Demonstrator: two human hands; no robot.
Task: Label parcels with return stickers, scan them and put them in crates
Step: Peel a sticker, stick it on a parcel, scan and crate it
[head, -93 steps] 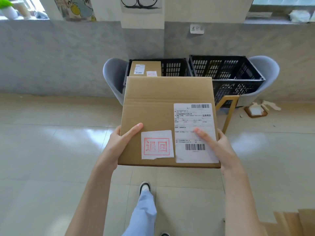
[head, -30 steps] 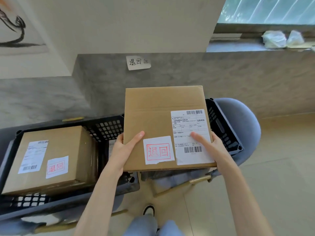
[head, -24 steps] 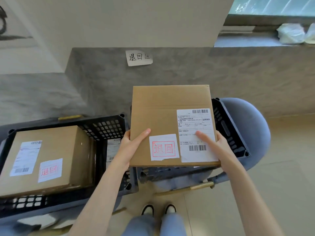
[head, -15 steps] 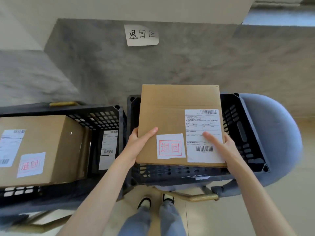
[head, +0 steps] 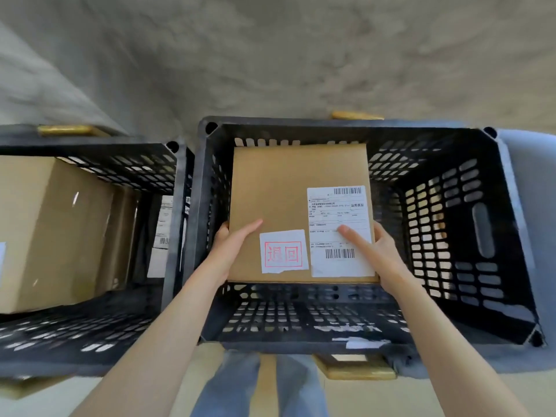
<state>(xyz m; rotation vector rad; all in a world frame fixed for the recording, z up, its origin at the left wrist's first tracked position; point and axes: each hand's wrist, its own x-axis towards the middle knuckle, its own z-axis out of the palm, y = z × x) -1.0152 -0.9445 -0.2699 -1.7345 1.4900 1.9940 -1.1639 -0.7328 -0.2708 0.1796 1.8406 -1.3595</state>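
Observation:
I hold a flat brown cardboard parcel (head: pixel 288 200) inside the mouth of the right black crate (head: pixel 469 242). It carries a white return sticker with red characters (head: pixel 283 251) and a white shipping label with barcodes (head: pixel 338 227). My left hand (head: pixel 233 246) grips its left near edge, thumb lying on top. My right hand (head: pixel 376 254) grips the right near edge, thumb on the shipping label. Whether the parcel touches the crate's bottom is hidden.
A second black crate (head: pixel 120 164) stands to the left and holds a large brown box (head: pixel 51 233) and another labelled parcel (head: pixel 161 236). Both crates rest on grey chairs (head: pixel 529 182) against a grey wall (head: pixel 270 55). My legs (head: pixel 255 386) stand just before the crates.
I have walked up to the crates and bent over the right one. The parcel has gone down from above the rim into the crate, both hands keeping the same hold.

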